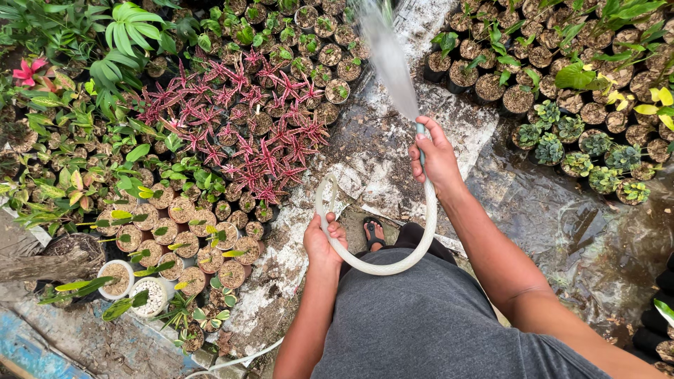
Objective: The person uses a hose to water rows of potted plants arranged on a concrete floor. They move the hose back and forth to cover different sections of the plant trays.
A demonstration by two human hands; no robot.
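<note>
1. Our right hand (437, 158) is at about 1 o'clock from frame centre, closed around the end of the hose (382, 267), thumb pressed at the nozzle end.
2. A spray (382, 49) leaves that end and fans toward 12 o'clock, over the pale wet path (365, 161).
3. Our left hand (323, 241) is at about 7 o'clock, fingers wrapped around the hose lower down.
4. The hose is white. It loops between the two hands, sagging in a curve in front of our grey shirt (428, 316), with a second bend rising just left of the left hand.
5. A further length of hose runs along the ground at 7 o'clock, near the bottom edge.
6. One sandalled foot (373, 232) shows just inside the loop, on the path.
7. At 10 o'clock: red plants (253, 133) in small dark pots, green seedlings around them.
8. At 8 o'clock: two white pots (133, 288) beside rows of soil-filled pots.
9. At 2 o'clock: more potted plants (583, 147), ground there wet and dark.
</note>
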